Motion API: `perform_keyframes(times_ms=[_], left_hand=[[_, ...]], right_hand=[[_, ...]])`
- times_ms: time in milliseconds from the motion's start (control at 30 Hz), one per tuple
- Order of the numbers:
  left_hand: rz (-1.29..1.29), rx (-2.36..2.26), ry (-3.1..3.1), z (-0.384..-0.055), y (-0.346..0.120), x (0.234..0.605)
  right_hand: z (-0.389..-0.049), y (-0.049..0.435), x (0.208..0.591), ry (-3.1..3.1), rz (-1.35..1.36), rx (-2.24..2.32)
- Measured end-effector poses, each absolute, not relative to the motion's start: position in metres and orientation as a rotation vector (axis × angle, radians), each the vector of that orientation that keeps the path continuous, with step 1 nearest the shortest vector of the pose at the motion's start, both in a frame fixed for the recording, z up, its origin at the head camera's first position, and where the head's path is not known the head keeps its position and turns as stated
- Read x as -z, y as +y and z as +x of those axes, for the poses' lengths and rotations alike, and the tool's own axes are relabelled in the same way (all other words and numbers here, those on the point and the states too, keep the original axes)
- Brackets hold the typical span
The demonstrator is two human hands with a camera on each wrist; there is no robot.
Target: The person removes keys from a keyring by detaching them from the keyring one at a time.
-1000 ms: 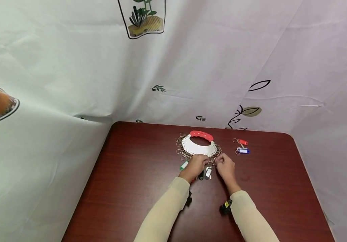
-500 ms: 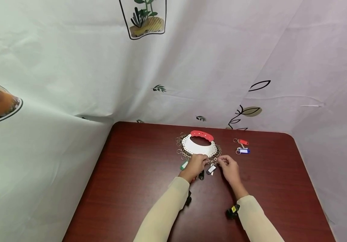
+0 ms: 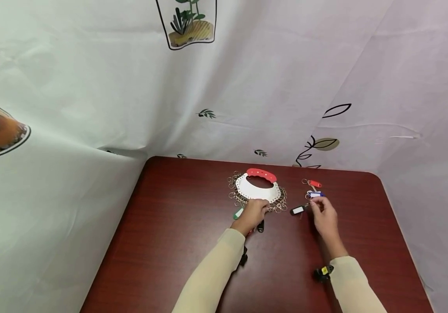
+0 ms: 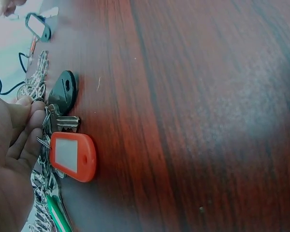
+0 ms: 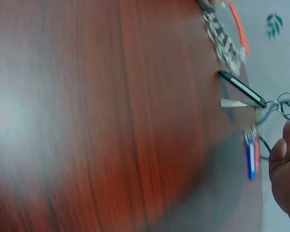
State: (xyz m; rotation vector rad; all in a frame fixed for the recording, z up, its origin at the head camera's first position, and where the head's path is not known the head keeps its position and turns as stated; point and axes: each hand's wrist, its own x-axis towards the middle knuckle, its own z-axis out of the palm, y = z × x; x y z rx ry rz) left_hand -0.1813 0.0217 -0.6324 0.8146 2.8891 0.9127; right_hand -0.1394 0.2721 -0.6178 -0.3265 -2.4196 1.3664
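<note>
A white crescent-shaped key holder [image 3: 253, 190] with a red handle [image 3: 261, 174] and many metal rings round its edge lies near the back of the table. My left hand [image 3: 252, 214] pinches rings at its lower edge, partly hiding them. Beside those fingers in the left wrist view hang a black tag [image 4: 64, 94], a key [image 4: 67, 123], an orange-red tag [image 4: 73, 157] and a green tag [image 4: 57, 212]. My right hand [image 3: 325, 219] pinches the metal ring [image 5: 286, 104] of a black-framed key tag [image 5: 241, 88]. A key [image 5: 233, 103] dangles with that tag, off the table.
On the table's right, close to my right fingertips, lie a red key tag [image 3: 315, 184] and a blue key tag [image 3: 316, 194] with rings. A patterned white cloth [image 3: 224, 87] hangs behind the dark wooden table [image 3: 169, 243].
My right hand has moved right, away from the key holder, carrying the black-framed key tag and its key towards the red and blue tags. My left hand stays at the holder's edge.
</note>
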Motion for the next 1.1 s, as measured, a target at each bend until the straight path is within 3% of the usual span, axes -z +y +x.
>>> perform_keyframes(times_ms=[433, 567, 867, 1100], left_hand=[[0.809, -0.920, 2.898, -0.180, 0.019, 0.633], [0.810, -0.904, 2.897, -0.179, 0.020, 0.631], [0.802, -0.903, 2.897, -0.179, 0.020, 0.628], [0.784, -0.892, 2.889, -0.178, 0.020, 0.628]], right_hand=[[-0.140, 0.329, 0.603, -2.649, -0.336, -1.173], [-0.147, 0.342, 0.599, -2.836, -0.133, -1.044], [-0.171, 0.346, 0.607, -2.940, 0.611, -0.335], [-0.174, 0.329, 0.619, -2.935, 0.712, -0.230]])
